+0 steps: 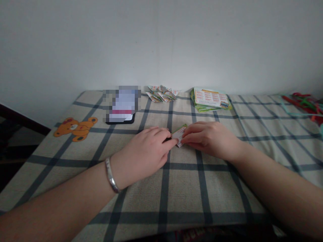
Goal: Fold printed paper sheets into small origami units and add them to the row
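A flat orange bear-shaped cutout (75, 129) lies left, near a black-edged rectangular phone (123, 104). At centre, the left hand (143, 153), fingers bent, touches a small white-and-green printed paper (178, 135) on checked cloth (141, 205); its grip cannot be told. The right hand (209, 138) pinches the paper's right edge, nearer than a stack of green-edged printed cards (211, 98).

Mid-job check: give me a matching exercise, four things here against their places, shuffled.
1. flat orange bear figure
2. shiny silver metal bracelet
3. green-and-white stack of printed cards
4. small white-and-green printed paper

A. between the left hand and the right hand
B. near the pale wall
C. around the left wrist
D. toward the left edge of the checked cloth

Pairs: 1-D, 2-C, 3-B, 4-A
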The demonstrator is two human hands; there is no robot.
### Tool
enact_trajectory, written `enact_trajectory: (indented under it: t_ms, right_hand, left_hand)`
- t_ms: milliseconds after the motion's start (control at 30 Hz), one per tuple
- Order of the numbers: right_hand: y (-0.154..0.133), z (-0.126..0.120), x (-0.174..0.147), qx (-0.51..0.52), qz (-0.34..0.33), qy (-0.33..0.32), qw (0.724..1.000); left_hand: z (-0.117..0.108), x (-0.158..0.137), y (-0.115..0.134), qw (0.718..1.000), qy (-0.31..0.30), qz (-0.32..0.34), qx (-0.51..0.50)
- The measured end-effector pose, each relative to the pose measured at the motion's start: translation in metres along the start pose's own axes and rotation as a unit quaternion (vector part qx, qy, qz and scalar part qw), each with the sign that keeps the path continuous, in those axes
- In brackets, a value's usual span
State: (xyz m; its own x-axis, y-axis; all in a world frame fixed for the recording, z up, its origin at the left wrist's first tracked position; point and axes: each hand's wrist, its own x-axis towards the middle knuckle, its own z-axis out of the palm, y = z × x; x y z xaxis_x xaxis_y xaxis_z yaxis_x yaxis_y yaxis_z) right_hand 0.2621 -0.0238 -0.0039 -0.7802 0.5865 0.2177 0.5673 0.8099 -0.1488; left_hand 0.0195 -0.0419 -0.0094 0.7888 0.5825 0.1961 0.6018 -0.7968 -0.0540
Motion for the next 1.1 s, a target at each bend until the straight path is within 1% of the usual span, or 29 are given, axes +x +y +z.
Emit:
enact_trajectory:
  t_ms: [200,367,567,833,1100]
  right_hand:
    - [-0.001,0.001,0.001,-0.024,0.003,-0.007,1.000]
    - [-0.002,-0.002,0.002,-0.039,-0.019,-0.011,0.999]
    - [-0.001,-0.001,0.000,0.014,-0.059,-0.020,0.998]
    - [-0.001,-0.002,0.002,0.068,-0.059,-0.029,0.996]
    - [-0.005,-0.004,0.004,0.068,-0.053,-0.046,0.995]
  left_hand:
    - [-0.005,0.000,0.000,1.000,-0.018,0.006,0.004]
    - [-0.005,0.001,0.001,1.000,-0.021,0.006,0.012]
    - [-0.006,0.002,0.002,1.000,-0.021,0.011,0.018]
    - [-0.009,-0.002,0.000,1.000,-0.015,0.018,-0.004]
    - [-0.013,-0.001,0.003,0.999,-0.045,0.012,-0.002]
